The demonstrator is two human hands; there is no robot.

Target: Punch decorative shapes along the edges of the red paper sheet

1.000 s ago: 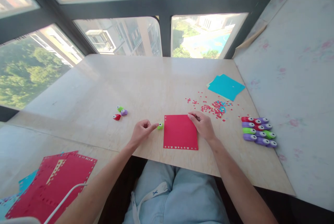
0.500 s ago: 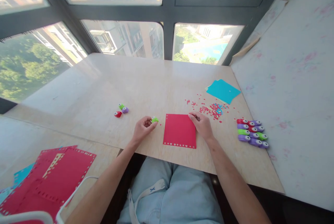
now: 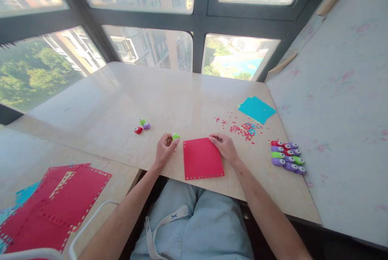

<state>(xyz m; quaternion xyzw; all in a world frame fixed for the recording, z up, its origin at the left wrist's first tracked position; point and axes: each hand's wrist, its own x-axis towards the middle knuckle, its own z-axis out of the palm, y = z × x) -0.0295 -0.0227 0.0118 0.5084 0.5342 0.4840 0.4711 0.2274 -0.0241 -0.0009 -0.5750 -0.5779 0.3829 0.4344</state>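
Red square paper sheet point(image 3: 202, 158) lies flat at the near table edge, right hand point(image 3: 224, 146) fingertips pressing its far corner, left hand point(image 3: 165, 146) pinching a small green punch point(image 3: 175, 136); a loose hold could let it skew.

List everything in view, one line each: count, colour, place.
Red sheet: 1, red, punched holes along its near edge, table front centre, between the hands.
Green punch: 1, green, in the left hand's fingertips.
Loose punches: 3, green, purple, red, left of centre.
Punch rows: about ten, red, purple, green, table right.
Confetti: many bits, mostly red, some teal, beyond the right hand.
Teal sheets: small stack, teal, far right.
Punched sheets: several, red over teal, lower side table, left.
Table: 1, pale wood, by the windows.
Left hand: holds the green punch.
Right hand: on the red sheet's far right corner.
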